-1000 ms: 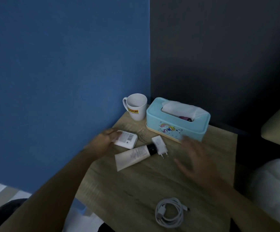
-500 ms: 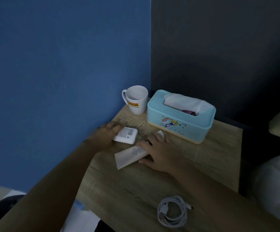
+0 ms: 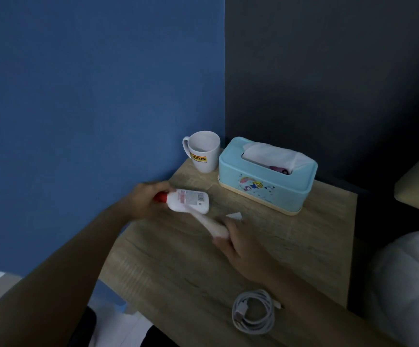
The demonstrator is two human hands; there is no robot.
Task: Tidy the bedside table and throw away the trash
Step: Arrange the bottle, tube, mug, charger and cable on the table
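My left hand (image 3: 146,200) grips a small white bottle (image 3: 190,200) by its red cap end and holds it just above the wooden bedside table (image 3: 178,266) near the blue wall. My right hand (image 3: 238,242) grips a white tube (image 3: 212,225), which is blurred and points up-left toward the bottle. A white charger plug (image 3: 235,215) peeks out just behind my right fingers. A coiled white cable (image 3: 253,312) lies near the table's front edge.
A white mug (image 3: 203,154) with a yellow label stands in the back corner. Beside it sits a light blue tissue box (image 3: 266,180) with a tissue sticking out. Walls close the left and back. A bed edge and a white pillow lie to the right.
My left hand has lifted the white bottle off the table, showing its red cap. My right hand has closed round the tube and raised it.
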